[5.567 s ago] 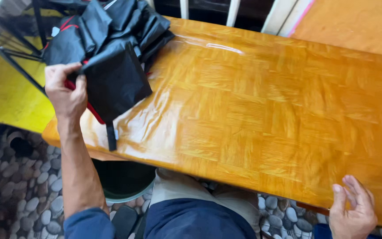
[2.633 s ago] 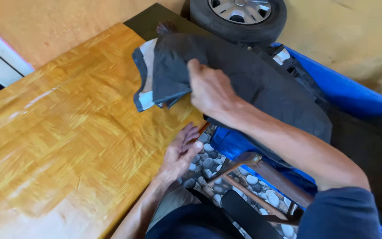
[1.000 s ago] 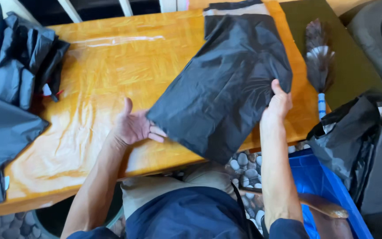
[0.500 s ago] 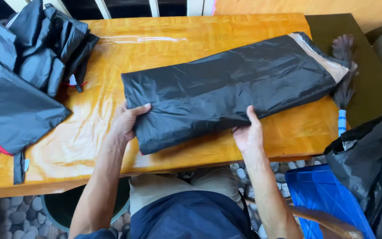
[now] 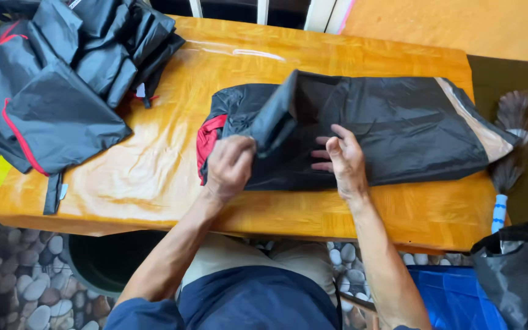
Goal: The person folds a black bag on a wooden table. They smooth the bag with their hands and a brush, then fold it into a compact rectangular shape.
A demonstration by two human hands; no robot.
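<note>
The left hand point(image 5: 230, 166) pinches a raised fold of the black garment point(image 5: 398, 131) in a closed grip; the right hand point(image 5: 343, 160) lies flat on it.

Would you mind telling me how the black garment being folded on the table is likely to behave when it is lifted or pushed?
The black garment is probably floppy: the flap raised by the left hand droops and creases. It looks thin and sheeny, so likely light and rather slippery on the glossy wooden table. The right hand presses it flat, suggesting it would otherwise shift or spring open.
</note>
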